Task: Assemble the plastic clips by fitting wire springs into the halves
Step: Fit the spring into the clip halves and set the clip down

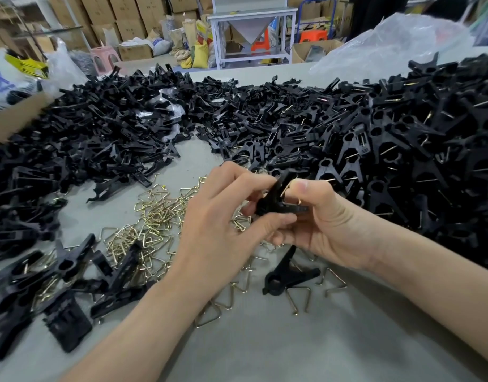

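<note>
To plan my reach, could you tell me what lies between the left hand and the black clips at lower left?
In the head view, a heap of gold wire springs lies between the left hand and those clips.

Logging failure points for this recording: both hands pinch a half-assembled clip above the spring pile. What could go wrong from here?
1. The wire spring looks only partly seated in the black clip pinched by the left hand and right hand. It might snap loose or jab a finger.
2. The loose springs below look tangled, so the next pick may lift several.
</note>
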A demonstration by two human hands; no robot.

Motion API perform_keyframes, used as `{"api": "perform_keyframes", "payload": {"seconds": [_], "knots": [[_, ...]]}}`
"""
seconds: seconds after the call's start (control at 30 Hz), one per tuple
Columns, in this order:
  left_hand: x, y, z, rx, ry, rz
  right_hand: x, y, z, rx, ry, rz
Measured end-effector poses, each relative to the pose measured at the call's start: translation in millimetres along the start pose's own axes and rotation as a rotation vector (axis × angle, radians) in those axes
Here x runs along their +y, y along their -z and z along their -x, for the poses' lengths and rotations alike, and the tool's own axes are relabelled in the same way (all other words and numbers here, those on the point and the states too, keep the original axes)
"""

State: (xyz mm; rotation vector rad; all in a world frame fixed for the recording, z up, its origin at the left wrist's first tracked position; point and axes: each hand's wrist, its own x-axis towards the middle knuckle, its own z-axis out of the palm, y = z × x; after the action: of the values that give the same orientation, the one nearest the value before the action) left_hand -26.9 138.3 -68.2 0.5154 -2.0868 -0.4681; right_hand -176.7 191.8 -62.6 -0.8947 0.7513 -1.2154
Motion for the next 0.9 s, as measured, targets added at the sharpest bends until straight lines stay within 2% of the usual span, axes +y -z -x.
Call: {"api": "perform_keyframes", "payload": {"seconds": [0.9], "knots": [[1.8,-0.2,-1.2,-0.014,0.000,0.066,2.4,-7.6,0.1,0.050,0.016,-0.026]]}}
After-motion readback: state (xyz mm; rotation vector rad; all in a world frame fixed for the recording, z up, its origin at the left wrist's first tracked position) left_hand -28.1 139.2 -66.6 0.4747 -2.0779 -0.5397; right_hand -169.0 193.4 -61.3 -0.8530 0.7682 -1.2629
